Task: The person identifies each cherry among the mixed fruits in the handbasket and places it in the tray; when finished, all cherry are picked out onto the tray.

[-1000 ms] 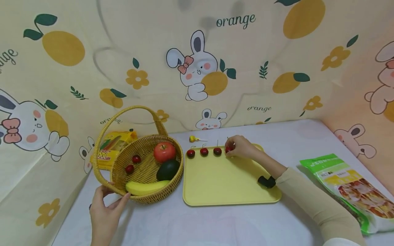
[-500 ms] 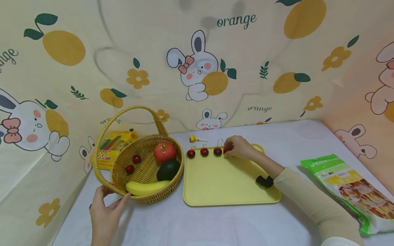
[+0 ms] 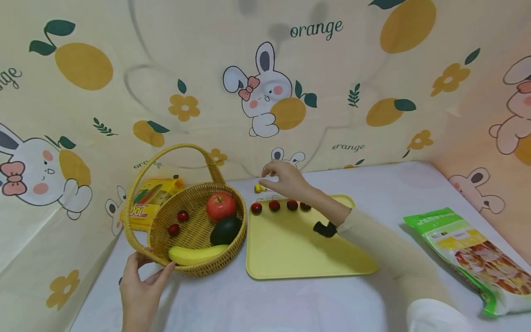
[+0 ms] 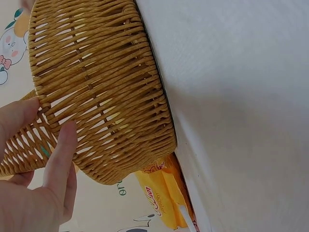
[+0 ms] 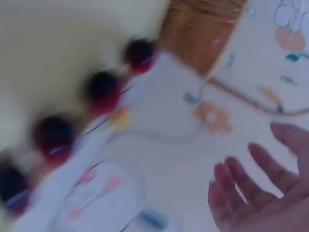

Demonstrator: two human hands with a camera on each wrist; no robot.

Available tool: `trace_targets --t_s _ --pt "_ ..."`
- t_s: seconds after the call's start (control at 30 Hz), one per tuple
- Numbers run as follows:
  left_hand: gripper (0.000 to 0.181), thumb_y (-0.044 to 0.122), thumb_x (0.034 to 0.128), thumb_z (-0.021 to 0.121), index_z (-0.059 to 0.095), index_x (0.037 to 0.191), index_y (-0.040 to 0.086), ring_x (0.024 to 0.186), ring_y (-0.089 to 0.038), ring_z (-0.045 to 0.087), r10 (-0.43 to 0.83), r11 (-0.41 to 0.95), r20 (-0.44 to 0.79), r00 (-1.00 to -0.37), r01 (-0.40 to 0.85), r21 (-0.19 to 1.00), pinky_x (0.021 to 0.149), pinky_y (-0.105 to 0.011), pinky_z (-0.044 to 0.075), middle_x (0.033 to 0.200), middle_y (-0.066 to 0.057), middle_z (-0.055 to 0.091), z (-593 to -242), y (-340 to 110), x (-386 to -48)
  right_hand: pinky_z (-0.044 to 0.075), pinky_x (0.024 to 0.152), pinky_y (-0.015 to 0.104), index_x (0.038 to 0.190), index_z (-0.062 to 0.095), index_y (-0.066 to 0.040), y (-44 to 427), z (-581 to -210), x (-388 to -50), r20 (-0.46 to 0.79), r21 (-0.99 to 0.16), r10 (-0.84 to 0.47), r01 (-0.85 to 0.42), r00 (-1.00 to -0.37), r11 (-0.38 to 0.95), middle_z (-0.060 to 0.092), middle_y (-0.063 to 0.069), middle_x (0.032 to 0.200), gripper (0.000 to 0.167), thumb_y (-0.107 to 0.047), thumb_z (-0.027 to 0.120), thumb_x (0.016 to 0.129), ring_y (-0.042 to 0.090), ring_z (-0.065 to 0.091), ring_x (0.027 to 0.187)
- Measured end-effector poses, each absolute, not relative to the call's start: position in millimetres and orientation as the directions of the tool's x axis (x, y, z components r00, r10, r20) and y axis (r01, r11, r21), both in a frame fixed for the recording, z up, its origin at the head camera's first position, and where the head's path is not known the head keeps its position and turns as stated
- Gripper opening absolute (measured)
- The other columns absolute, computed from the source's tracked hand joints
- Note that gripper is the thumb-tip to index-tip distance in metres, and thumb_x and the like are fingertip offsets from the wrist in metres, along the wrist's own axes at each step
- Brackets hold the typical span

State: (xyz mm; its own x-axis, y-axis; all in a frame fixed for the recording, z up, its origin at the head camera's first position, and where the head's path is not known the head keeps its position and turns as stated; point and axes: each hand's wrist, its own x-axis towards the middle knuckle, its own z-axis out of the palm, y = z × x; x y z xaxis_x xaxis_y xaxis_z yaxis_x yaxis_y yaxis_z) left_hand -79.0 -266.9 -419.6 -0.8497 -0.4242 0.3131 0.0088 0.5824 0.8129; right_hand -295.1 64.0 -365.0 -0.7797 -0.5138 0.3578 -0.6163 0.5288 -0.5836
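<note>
In the head view my left hand (image 3: 143, 290) holds the near left edge of a wicker basket (image 3: 207, 267), by the foot of its handle. The left wrist view shows thumb and fingers on the weave of the basket (image 4: 106, 87). Inside lie a red apple (image 3: 221, 207), a dark green avocado (image 3: 226, 231), a banana (image 3: 197, 254) and two cherries (image 3: 183, 216). Several cherries (image 3: 274, 205) line the back edge of a yellow tray (image 3: 298, 244). My right hand (image 3: 286, 180) hovers behind them over a yellow lollipop (image 3: 259, 188), fingers loosely bent, holding nothing; the lollipop's stick is mostly covered.
Behind the basket stands a yellow snack packet (image 3: 145, 203). A green and white food bag (image 3: 469, 253) lies at the right of the white table (image 3: 298, 304). A patterned cloth wall (image 3: 207, 69) closes off the back and sides.
My right hand has let go of the rightmost cherry, left in line with the others, and moved left and back toward the lollipop. The left hand stays on the basket.
</note>
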Motion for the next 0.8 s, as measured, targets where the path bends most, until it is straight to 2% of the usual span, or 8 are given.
trace_targets --t_s 0.17,0.23,0.37,0.47,0.53,0.8 --pt "0.056 -0.005 0.0797 0.081 0.048 0.125 -0.004 0.094 0.008 0.05 -0.42 0.592 0.324 -0.848 0.014 0.806 0.065 -0.009 0.058 0.115 -0.012 0.052 -420 -267 -79 0.057 0.091 0.034 0.115 0.067 0.0 -14 -348 -306 0.312 -0.677 -0.703 -0.669 -0.639 0.308 0.066 0.013 0.115 0.03 -0.016 0.074 0.091 0.03 0.061 0.106" --pt "0.056 -0.005 0.0795 0.081 0.048 0.125 -0.004 0.093 0.008 0.051 -0.421 0.593 0.323 -0.847 0.012 0.805 0.066 -0.009 0.058 0.115 -0.012 0.052 -420 -267 -79 0.057 0.093 0.035 0.118 0.066 0.0 -45 -345 -309 0.271 -0.721 -0.765 -0.65 -0.584 0.24 0.065 0.013 0.117 0.032 -0.014 0.075 0.091 0.032 0.061 0.108" --pt "0.056 -0.005 0.0795 0.081 0.048 0.124 -0.003 0.094 0.008 0.051 -0.426 0.594 0.323 -0.845 0.008 0.805 0.065 -0.009 0.058 0.115 -0.012 0.052 -422 -268 -79 0.055 0.094 0.023 0.124 0.064 0.002 -100 -345 -308 0.167 -0.799 -0.847 -0.573 -0.505 0.184 0.063 0.014 0.124 0.039 -0.014 0.076 0.09 0.029 0.06 0.114" --pt "0.055 -0.005 0.0796 0.081 0.048 0.124 -0.004 0.096 0.006 0.05 -0.421 0.584 0.329 -0.845 0.025 0.811 0.066 -0.009 0.058 0.116 -0.013 0.052 -423 -269 -79 0.052 0.089 0.012 0.129 0.062 0.002 -132 -350 -306 0.097 -0.816 -0.886 -0.546 -0.454 0.19 0.062 0.015 0.13 0.043 -0.016 0.074 0.092 0.024 0.06 0.117" --pt "0.055 -0.006 0.0796 0.081 0.048 0.124 -0.004 0.098 0.004 0.051 -0.417 0.578 0.335 -0.845 0.037 0.815 0.066 -0.009 0.058 0.116 -0.013 0.052 -424 -269 -79 0.05 0.087 0.01 0.131 0.061 0.001 -148 -356 -303 0.055 -0.819 -0.9 -0.535 -0.433 0.208 0.061 0.014 0.132 0.045 -0.019 0.073 0.093 0.019 0.059 0.116" --pt "0.053 -0.007 0.0798 0.08 0.048 0.123 -0.005 0.101 -0.001 0.051 -0.406 0.572 0.342 -0.848 0.057 0.818 0.067 -0.009 0.058 0.116 -0.014 0.052 -424 -269 -80 0.048 0.089 0.012 0.14 0.057 -0.011 -180 -379 -292 -0.17 -0.814 -0.895 -0.453 -0.412 0.363 0.057 0.0 0.138 0.054 -0.033 0.072 0.093 0.008 0.052 0.122"
